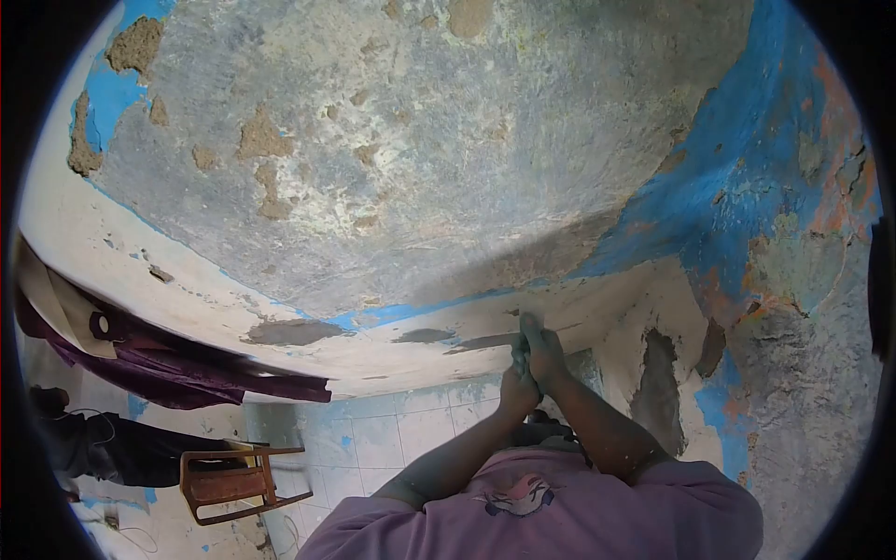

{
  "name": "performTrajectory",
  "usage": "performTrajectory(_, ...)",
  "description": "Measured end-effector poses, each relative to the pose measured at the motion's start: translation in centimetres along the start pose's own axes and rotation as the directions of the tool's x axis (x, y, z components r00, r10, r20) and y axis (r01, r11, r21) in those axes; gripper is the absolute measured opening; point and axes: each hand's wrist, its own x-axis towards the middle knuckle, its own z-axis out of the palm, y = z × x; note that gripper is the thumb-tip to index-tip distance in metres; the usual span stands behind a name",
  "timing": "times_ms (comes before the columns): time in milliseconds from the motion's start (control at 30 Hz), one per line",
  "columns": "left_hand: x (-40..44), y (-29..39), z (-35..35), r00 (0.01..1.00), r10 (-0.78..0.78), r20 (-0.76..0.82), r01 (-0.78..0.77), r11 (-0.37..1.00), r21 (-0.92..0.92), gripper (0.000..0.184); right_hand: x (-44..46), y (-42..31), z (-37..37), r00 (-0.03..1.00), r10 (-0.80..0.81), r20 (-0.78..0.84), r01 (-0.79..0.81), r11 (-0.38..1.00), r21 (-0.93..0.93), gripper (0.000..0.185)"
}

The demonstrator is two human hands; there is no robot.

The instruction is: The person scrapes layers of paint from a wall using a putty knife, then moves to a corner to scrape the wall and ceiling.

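Observation:
My left hand (520,381) and my right hand (543,353) are held close together in front of my chest, touching each other. Fingers of both look pressed together and point at the wall (420,168). Whatever lies between them, if anything, is too small and hidden to name. Behind the fingertips runs the off-white lower band of the wall, with dark patches. Above it, the wall is rough grey plaster with brown chipped spots and blue paint along the edges.
A wooden chair (227,482) is at the lower left, beside a person in dark trousers (131,452). Purple cloth (187,375) hangs above them. Pale floor tiles (378,439) show below the wall. Peeling blue and orange paint (737,205) covers the wall at the right.

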Motion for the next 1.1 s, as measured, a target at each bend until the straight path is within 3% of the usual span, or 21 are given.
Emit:
performTrajectory(33, 0.3, -0.1, 0.1, 1.0, 0.011, -0.001, -0.011, 1.0, 0.002, 0.039, -0.1, 0.7, -0.3, 1.0, 0.019, -0.01, -0.018, 1.0, 0.005, 0.052)
performTrajectory(100, 0.8, -0.3, 0.1, 0.956, 0.292, -0.029, -0.249, 0.859, 0.447, 0.044, 0.7, 0.1, -0.2, 0.999, 0.034, -0.021, -0.033, 0.999, 0.017, 0.052)
performTrajectory(167, 1.0, 3.1, -0.3, 0.98, 0.201, -0.014, -0.173, 0.878, 0.447, 0.05, 1.7, -2.5, 0.7, 0.979, -0.186, 0.08, 0.19, 0.981, -0.04, 0.051)
performTrajectory(233, 1.7, 3.3, -0.8, 0.975, 0.193, 0.106, -0.219, 0.892, 0.396, 0.051, 1.4, -2.2, 0.9, 0.99, -0.138, 0.008, 0.138, 0.99, 0.009, 0.053)
performTrajectory(267, 2.0, 1.2, -0.6, 0.918, 0.384, 0.095, -0.373, 0.76, 0.533, 0.045, 1.3, -0.8, 0.2, 0.992, -0.123, 0.011, 0.123, 0.992, -0.011, 0.053)
performTrajectory(367, 0.6, -1.0, 0.9, 0.781, 0.614, -0.111, -0.512, 0.732, 0.449, 0.044, 0.9, 0.2, -0.5, 0.996, -0.082, 0.019, 0.083, 0.996, -0.046, 0.052)
performTrajectory(400, 1.6, 0.1, 0.3, 0.781, 0.615, -0.108, -0.512, 0.73, 0.454, 0.044, 0.7, 0.3, -0.4, 0.999, -0.04, 0.022, 0.042, 0.997, -0.062, 0.052)
performTrajectory(433, 2.7, 1.7, -0.7, 0.915, 0.397, 0.074, -0.357, 0.708, 0.61, 0.046, 0.9, -0.4, 0.1, 1.0, -0.025, 0.018, 0.026, 0.998, -0.055, 0.052)
performTrajectory(467, 2.9, 2.3, -1.5, 0.974, 0.108, 0.2, -0.223, 0.616, 0.755, 0.048, 1.5, -1.9, 0.8, 0.998, -0.058, 0.026, 0.059, 0.998, -0.021, 0.052)
performTrajectory(500, 2.0, 3.0, -1.6, 0.975, 0.098, 0.197, -0.215, 0.621, 0.754, 0.048, 1.6, -3.1, 1.3, 0.994, -0.102, 0.038, 0.102, 0.995, 0.009, 0.052)
performTrajectory(567, 0.9, 5.6, -1.3, 0.988, -0.06, 0.145, -0.009, 0.9, 0.436, 0.049, 0.6, -3.3, 1.1, 0.995, -0.074, 0.065, 0.072, 0.997, 0.04, 0.052)
performTrajectory(600, 1.2, 2.2, -1.0, 0.991, 0.111, 0.078, -0.129, 0.948, 0.292, 0.051, 0.3, -2.2, 0.7, 0.997, -0.052, 0.065, 0.05, 0.998, 0.023, 0.052)
performTrajectory(633, 0.8, 0.1, -0.9, 0.92, 0.387, 0.066, -0.327, 0.663, 0.673, 0.036, 0.1, -0.8, 0.3, 0.998, -0.022, 0.061, 0.022, 1.0, 0.01, 0.052)
performTrajectory(700, -0.5, 1.9, -0.3, 0.979, 0.203, 0.011, -0.187, 0.881, 0.434, 0.049, 0.8, -0.6, 0.5, 1.0, -0.006, 0.028, 0.005, 0.999, 0.048, 0.052)
performTrajectory(733, -0.5, 3.3, -0.6, 0.981, 0.195, 0.013, -0.181, 0.881, 0.438, 0.049, 1.3, -1.7, 1.0, 0.999, -0.037, 0.027, 0.036, 0.998, 0.046, 0.052)
performTrajectory(800, 0.2, 5.9, -1.2, 0.983, -0.109, 0.149, 0.01, 0.837, 0.546, 0.047, 0.5, -1.3, 1.0, 0.999, -0.042, 0.021, 0.041, 0.998, 0.039, 0.052)
performTrajectory(900, -0.5, 4.2, -0.8, 0.993, 0.116, 0.029, -0.119, 0.935, 0.334, 0.048, 0.6, -1.3, 1.0, 1.0, -0.015, 0.002, 0.015, 0.996, 0.089, 0.05)
performTrajectory(933, -0.4, 1.8, -0.4, 0.993, 0.113, 0.028, -0.116, 0.935, 0.335, 0.048, 0.0, -0.4, 0.7, 1.0, 0.0, 0.014, -0.001, 0.995, 0.095, 0.05)
performTrajectory(1000, 1.5, -2.5, 0.3, 0.931, 0.325, -0.167, -0.321, 0.946, 0.055, 0.047, 0.4, -0.8, 0.9, 1.0, 0.001, 0.029, -0.004, 0.995, 0.101, 0.05)
performTrajectory(1033, 1.3, -0.3, -0.2, 0.931, 0.325, -0.165, -0.32, 0.946, 0.056, 0.047, 1.0, -1.7, 1.1, 0.999, -0.015, 0.029, 0.012, 0.995, 0.098, 0.05)
performTrajectory(1100, 0.9, 3.9, -1.5, 0.996, 0.037, 0.086, -0.068, 0.914, 0.4, 0.049, 0.7, -1.5, 1.1, 1.0, -0.011, 0.022, 0.009, 0.996, 0.094, 0.05)
